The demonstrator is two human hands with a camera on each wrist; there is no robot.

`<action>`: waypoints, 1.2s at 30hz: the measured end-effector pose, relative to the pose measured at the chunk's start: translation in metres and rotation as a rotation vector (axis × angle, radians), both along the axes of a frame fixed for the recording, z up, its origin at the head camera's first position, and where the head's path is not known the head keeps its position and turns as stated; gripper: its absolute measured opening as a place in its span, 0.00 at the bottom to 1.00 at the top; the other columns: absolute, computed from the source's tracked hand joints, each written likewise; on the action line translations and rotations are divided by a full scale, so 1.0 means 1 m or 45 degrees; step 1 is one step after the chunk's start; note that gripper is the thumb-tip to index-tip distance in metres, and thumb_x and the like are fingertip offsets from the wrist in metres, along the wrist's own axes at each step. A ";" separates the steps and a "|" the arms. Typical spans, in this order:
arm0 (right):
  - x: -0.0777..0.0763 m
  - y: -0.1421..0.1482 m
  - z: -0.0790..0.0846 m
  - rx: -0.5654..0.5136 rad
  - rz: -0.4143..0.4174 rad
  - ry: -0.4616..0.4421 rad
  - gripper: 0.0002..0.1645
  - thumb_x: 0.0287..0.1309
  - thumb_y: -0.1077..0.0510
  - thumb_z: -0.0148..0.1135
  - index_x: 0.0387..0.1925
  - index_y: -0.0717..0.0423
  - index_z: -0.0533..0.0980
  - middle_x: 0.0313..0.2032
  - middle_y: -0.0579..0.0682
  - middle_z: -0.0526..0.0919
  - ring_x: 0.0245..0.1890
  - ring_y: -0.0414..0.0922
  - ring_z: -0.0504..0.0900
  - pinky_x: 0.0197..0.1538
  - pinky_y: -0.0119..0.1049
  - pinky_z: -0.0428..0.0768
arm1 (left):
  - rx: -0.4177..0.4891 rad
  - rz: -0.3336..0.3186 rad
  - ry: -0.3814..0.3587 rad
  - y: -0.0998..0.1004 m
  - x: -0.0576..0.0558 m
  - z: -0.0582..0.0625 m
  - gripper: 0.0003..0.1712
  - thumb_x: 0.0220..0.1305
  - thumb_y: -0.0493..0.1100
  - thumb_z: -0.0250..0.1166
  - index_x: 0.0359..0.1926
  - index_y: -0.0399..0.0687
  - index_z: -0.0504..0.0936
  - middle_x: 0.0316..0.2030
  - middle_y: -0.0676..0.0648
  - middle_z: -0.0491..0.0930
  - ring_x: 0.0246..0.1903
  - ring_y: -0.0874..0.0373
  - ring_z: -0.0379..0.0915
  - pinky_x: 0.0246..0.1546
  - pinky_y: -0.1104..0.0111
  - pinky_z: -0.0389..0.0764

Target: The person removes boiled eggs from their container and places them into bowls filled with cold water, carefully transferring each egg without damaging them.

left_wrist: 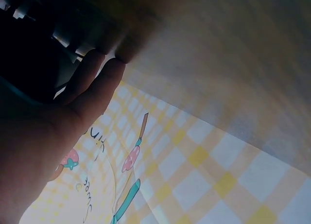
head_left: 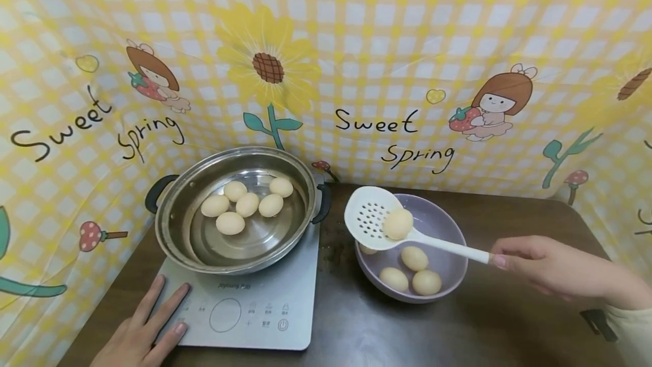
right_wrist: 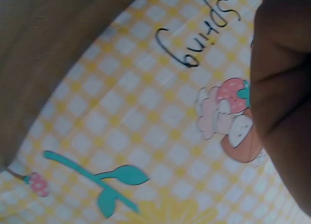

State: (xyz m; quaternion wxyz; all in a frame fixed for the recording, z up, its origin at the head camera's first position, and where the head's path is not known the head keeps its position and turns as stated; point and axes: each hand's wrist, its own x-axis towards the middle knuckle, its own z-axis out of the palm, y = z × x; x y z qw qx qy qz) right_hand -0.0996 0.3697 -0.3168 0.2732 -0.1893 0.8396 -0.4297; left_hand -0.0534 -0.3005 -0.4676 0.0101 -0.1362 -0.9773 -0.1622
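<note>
My right hand [head_left: 555,268] grips the handle end of a white slotted spoon [head_left: 438,244] in the head view. One egg [head_left: 398,223] rests in the spoon's bowl, over the left part of a purple bowl [head_left: 448,225]. Inside that bowl lie several more eggs [head_left: 427,282], one partly hidden under the spoon. At the left a steel pot [head_left: 285,245] holds several eggs [head_left: 230,223] in water. My left hand [head_left: 140,330] rests with spread fingers on the left front corner of the white induction cooker [head_left: 275,304] beneath the pot.
A dark wooden table [head_left: 367,333] carries everything. The pot's black side handles [head_left: 322,204] stick out left and right, the right one toward the bowl. A yellow checked cloth [head_left: 326,72] with flower prints hangs behind and at the sides.
</note>
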 end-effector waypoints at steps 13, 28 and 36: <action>0.017 0.013 -0.037 0.245 -0.178 0.405 0.04 0.75 0.54 0.56 0.42 0.41 0.77 0.16 0.33 0.63 0.14 0.28 0.60 0.14 0.28 0.63 | 0.004 -0.006 0.020 0.001 -0.001 0.001 0.37 0.76 0.53 0.57 0.80 0.59 0.55 0.77 0.31 0.40 0.51 0.14 0.67 0.37 0.35 0.74; 0.021 0.014 -0.034 0.397 -0.476 0.876 0.11 0.69 0.60 0.64 0.47 0.42 0.75 0.17 0.36 0.66 0.12 0.32 0.57 0.13 0.29 0.60 | 0.004 0.035 -0.034 0.003 0.001 0.006 0.36 0.77 0.55 0.55 0.80 0.61 0.55 0.78 0.33 0.40 0.55 0.14 0.63 0.40 0.32 0.71; 0.023 -0.004 -0.023 0.345 -0.417 0.923 0.16 0.65 0.63 0.67 0.48 0.43 0.74 0.22 0.34 0.73 0.14 0.32 0.62 0.16 0.32 0.63 | -0.004 0.057 -0.092 0.003 0.002 0.009 0.37 0.78 0.58 0.54 0.81 0.63 0.53 0.78 0.34 0.39 0.53 0.13 0.64 0.40 0.31 0.71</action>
